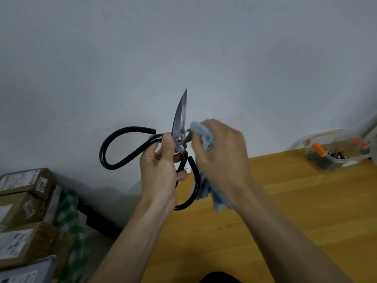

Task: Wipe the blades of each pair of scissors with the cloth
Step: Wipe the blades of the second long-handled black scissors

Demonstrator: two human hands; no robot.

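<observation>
Against the pale wall above the wooden table (306, 211), my left hand (161, 170) grips the open scissors (180, 127) at the pivot, one blade pointing straight up, while my right hand (220, 152), just beside it, pinches the bunched cloth (204, 135) over the other blade.

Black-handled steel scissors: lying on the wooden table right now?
No, the black-handled steel scissors are held up in the air by the left hand, above the yellow wooden table.
</observation>
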